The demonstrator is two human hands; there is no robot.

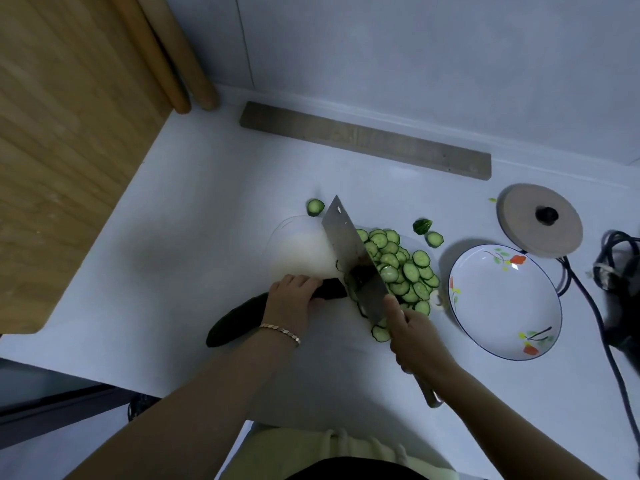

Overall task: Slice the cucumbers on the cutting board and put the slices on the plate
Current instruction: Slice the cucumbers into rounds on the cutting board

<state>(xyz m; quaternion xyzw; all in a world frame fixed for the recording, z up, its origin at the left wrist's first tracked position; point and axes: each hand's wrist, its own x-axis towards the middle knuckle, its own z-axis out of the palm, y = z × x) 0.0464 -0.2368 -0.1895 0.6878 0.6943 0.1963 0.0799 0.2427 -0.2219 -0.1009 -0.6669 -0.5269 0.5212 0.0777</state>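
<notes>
A person's right hand (412,336) is gripping the handle of a cleaver (353,258), its blade standing on the cutting board (301,247) against the cut end of a dark cucumber (242,315). The left hand (292,299) is pressing down on that cucumber, fingers curled over it. Slices (403,268) are piling up right of the blade, beside a flowered plate (504,303) holding none.
</notes>
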